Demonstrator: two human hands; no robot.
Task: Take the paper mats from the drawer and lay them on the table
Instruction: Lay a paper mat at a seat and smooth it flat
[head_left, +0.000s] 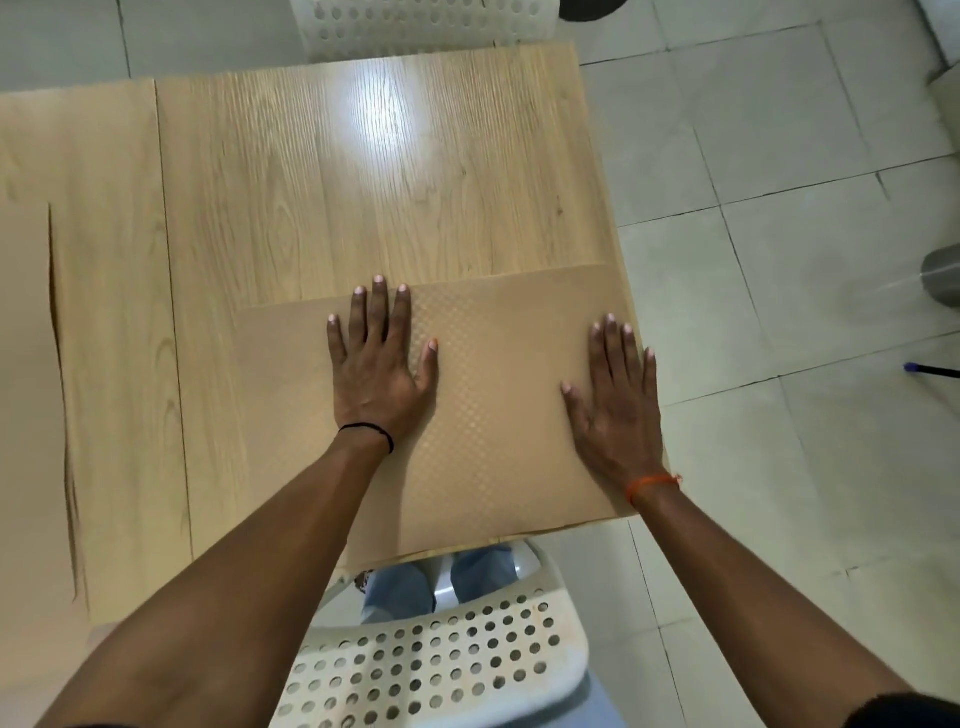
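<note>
- We see a brown paper mat (498, 415) lying flat on the near right corner of the wooden table (363, 182).
- Its near edge hangs just past the table's front edge, and its right edge runs along the table's right side.
- A faint checked pattern shows across the middle of the mat.
- We press the left hand (379, 374) flat on the mat's left half, fingers straight and spread, fingertips reaching the mat's far edge.
- A thin black band (371, 430) circles the left wrist.
- We lay the right hand (618, 410) flat on the mat's right side, fingers straight and close together, thumb out to the left.
- An orange band (652, 484) sits on the right wrist.
- Neither hand grips anything; both rest palm down, well apart from each other.
- A second mat (31, 415) lies at the left of the table, its right edge lifted a little and casting a dark line of shadow.
- A white perforated chair (441, 660) stands just below the table's front edge, between our arms.
- Another white perforated chair (415, 26) stands at the far side of the table.
- The floor (779, 260) is pale tile with dark joints.
</note>
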